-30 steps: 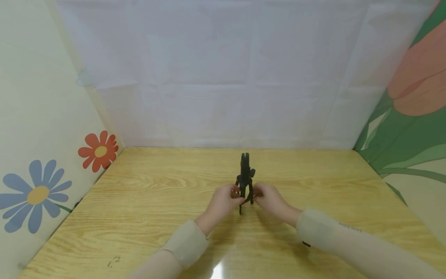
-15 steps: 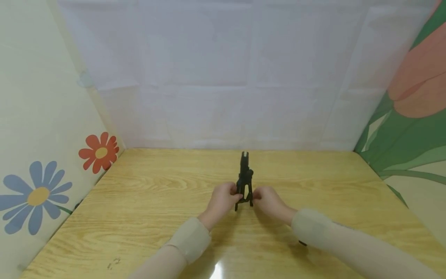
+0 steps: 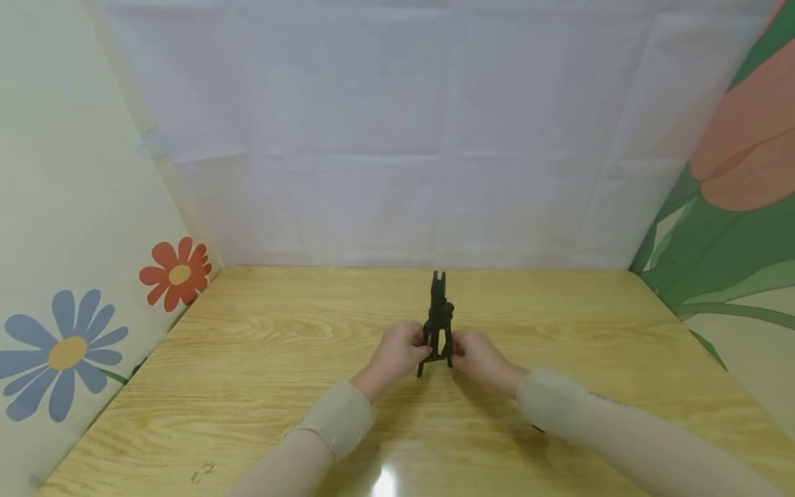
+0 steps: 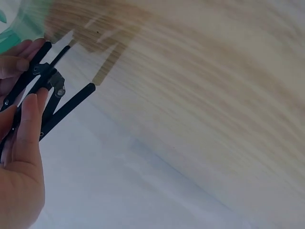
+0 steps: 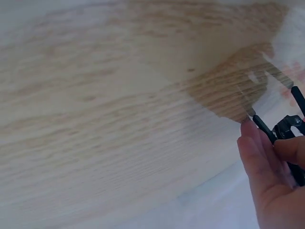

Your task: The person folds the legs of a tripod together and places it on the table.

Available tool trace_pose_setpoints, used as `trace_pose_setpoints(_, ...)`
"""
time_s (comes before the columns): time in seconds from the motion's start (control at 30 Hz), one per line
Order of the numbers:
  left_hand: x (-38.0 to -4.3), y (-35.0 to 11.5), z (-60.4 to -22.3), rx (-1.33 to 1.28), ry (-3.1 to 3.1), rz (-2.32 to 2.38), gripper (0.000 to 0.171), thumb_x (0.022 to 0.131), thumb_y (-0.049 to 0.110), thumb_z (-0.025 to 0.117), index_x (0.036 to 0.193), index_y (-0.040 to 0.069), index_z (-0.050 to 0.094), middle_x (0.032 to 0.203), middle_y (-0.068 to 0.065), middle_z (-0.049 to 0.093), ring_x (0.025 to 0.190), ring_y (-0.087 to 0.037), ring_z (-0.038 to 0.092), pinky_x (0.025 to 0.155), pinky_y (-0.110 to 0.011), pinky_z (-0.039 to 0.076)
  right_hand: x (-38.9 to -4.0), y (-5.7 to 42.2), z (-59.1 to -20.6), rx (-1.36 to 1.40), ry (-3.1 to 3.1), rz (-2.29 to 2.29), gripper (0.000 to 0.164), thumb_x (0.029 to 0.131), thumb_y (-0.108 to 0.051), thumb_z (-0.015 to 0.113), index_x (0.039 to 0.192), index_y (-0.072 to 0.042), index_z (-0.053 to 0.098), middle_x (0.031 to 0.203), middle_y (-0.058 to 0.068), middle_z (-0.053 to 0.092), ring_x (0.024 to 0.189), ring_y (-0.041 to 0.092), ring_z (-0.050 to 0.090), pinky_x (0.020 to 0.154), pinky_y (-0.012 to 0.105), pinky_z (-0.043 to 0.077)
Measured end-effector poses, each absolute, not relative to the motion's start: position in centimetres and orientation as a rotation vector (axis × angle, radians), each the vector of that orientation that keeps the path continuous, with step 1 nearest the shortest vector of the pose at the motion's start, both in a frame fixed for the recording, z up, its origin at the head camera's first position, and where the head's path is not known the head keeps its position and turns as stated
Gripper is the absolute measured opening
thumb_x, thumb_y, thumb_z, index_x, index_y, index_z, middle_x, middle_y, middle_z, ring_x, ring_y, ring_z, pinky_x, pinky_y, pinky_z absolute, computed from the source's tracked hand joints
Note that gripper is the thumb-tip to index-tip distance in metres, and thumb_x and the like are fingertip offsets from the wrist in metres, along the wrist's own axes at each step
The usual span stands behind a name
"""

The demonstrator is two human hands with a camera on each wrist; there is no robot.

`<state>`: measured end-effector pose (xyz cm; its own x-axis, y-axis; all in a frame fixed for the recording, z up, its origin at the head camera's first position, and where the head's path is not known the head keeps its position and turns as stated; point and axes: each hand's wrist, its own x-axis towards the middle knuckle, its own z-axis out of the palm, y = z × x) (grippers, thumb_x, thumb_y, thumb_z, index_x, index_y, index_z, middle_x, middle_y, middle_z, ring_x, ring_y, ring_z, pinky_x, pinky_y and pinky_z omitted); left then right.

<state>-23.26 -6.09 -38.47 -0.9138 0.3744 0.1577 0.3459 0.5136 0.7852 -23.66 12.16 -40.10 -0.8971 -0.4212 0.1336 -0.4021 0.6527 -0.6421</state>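
Note:
A small black tripod [image 3: 438, 314] stands between the two hands, its slim upper part ending in a forked top. My left hand [image 3: 397, 351] grips it from the left, thumb and fingers round a leg. From the right, my right hand [image 3: 483, 357] pinches another leg low down. In the left wrist view the tripod's legs [image 4: 71, 109] are spread apart, with a hinged brace and a metal rivet between them. One leg [image 5: 263, 128] lies between thumb and fingers in the right wrist view, where most of the tripod is cut off by the frame edge.
The wood-grain table [image 3: 279, 373] runs back to a white creased sheet [image 3: 373, 138]. Flower-patterned panels stand at the left [image 3: 68, 207] and right [image 3: 739, 228]. A few dark marks [image 3: 202, 473] are on the table at front left.
The tripod has turned slightly and its near legs stand wider apart, with the left one shifted left. Both hands keep their hold and have moved only a little.

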Motion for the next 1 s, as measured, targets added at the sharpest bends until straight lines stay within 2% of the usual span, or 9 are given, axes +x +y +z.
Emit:
trace_pose_setpoints(0.33,-23.9,-6.4,-38.8,0.708,2.666,1.421,0.004,0.083,-0.009,0.068,0.084,-0.005,0.069,0.079,-0.011,0.070,0.072,-0.015,0.066,0.062,-0.027,0.055,-23.7,12.1,-40.3,-0.773,2.872,-1.082,0.023,0.082,0.015,0.063,0.103,0.008,0.066,0.094,0.017,0.071,0.091,0.030,0.067,0.078,0.041,0.055)
trace_pose_setpoints(0.67,-24.5,-6.7,-38.8,0.725,2.632,1.425,0.009,0.083,-0.008,0.068,0.091,-0.006,0.071,0.084,-0.012,0.072,0.076,-0.019,0.068,0.067,-0.029,0.056,-24.1,11.8,-40.5,-0.801,2.828,-1.173,0.028,0.081,0.018,0.059,0.107,0.010,0.065,0.100,0.022,0.069,0.096,0.034,0.067,0.082,0.042,0.055)
trace_pose_setpoints(1.0,-25.0,-6.9,-38.6,0.735,2.614,1.406,0.006,0.082,-0.008,0.069,0.087,-0.006,0.070,0.081,-0.013,0.071,0.072,-0.018,0.067,0.065,-0.030,0.056,-25.1,12.1,-40.6,-0.903,2.789,-1.141,0.028,0.083,0.017,0.059,0.110,0.011,0.064,0.105,0.023,0.068,0.099,0.035,0.066,0.086,0.042,0.054)
